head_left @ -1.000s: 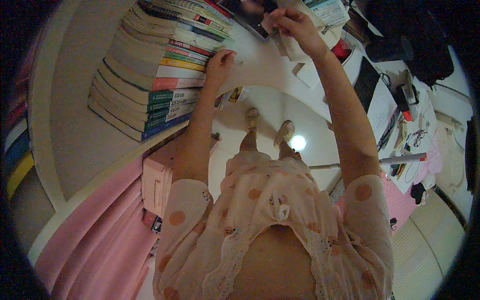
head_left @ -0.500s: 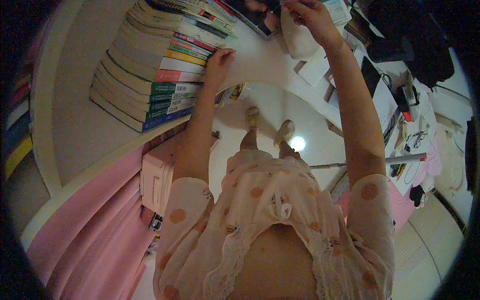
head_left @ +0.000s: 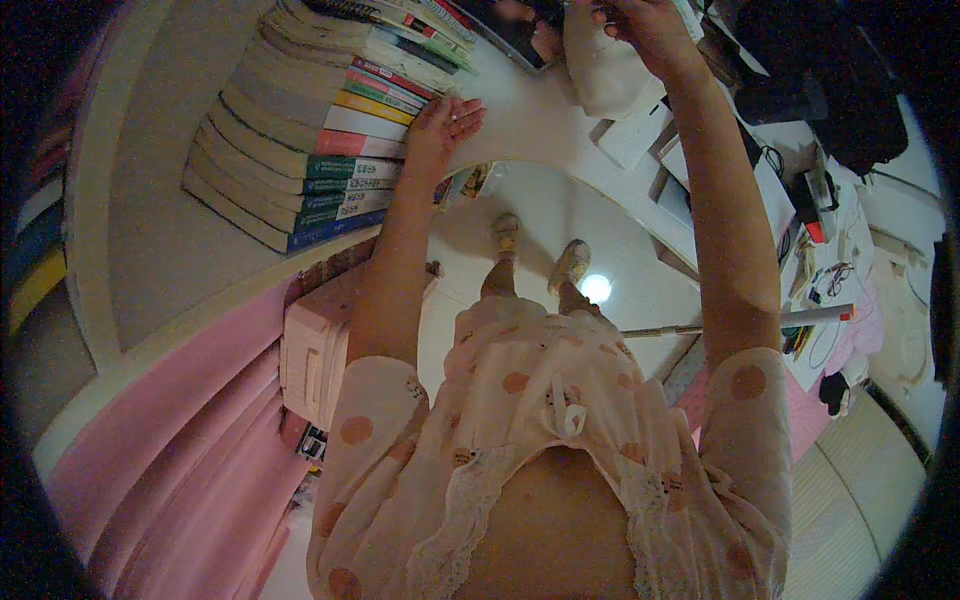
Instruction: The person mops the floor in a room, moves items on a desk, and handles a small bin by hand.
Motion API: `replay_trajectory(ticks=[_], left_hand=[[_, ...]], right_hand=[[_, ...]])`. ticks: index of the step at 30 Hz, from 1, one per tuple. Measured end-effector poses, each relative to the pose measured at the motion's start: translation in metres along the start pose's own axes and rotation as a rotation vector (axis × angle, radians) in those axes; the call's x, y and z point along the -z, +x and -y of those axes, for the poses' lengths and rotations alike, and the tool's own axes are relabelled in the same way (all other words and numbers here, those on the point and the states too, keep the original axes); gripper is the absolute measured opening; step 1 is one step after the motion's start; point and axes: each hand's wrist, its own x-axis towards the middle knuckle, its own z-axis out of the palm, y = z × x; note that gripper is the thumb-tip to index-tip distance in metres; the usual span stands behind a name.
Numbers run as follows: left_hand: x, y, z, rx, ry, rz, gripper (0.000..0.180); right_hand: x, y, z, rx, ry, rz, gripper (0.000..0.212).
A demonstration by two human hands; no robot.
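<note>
My left hand (head_left: 443, 127) rests beside a row of books (head_left: 365, 140), over the pale desk's front part. Its fingers are stretched and slightly apart, with nothing in them. At the top edge of the picture, my right hand (head_left: 645, 30) is raised above a pale, rounded object (head_left: 598, 75). The right fingers are curled, and the upper edge cuts off part of them. Whatever they may hold cannot be made out. Just left of that hand lies a dark, shiny framed panel (head_left: 515, 30).
The desk (head_left: 520, 130) has a curved front edge. At right are white boxes (head_left: 632, 135), papers, cables and a black bag (head_left: 860, 110). A thin pole (head_left: 660, 331) crosses right of my legs. Pink curtain-like cloth (head_left: 200, 440) hangs at left, beside a pale pink cabinet (head_left: 315, 350).
My left hand has opened from a loose curl, its fingers now stretched to the right. My right hand has shifted slightly right and up, nearer the picture's edge.
</note>
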Motion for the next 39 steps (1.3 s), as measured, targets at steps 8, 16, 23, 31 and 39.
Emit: replay_trajectory(ticks=[8, 16, 23, 31, 39], left_hand=[[-0.012, -0.011, -0.005, 0.093, -0.354, 0.104, 0.025], [-0.013, -0.018, 0.000, 0.116, -0.418, 0.083, 0.025], [0.017, -0.037, 0.014, 0.118, -0.585, -0.009, 0.019], [0.030, -0.041, 0.032, 0.156, -0.713, 0.010, 0.022], [0.019, -0.046, 0.036, 0.130, -0.688, 0.013, 0.024]], right_hand=[[0.006, 0.004, -0.021, -0.058, 0.337, 0.071, 0.016], [0.001, 0.010, -0.056, -0.290, 0.220, 0.212, 0.025], [-0.056, 0.010, -0.093, -0.546, 0.092, 0.271, 0.024], [-0.051, 0.037, -0.189, -0.452, 0.032, 0.360, 0.025], [-0.041, 0.011, -0.155, 0.129, -0.912, 0.100, 0.023]])
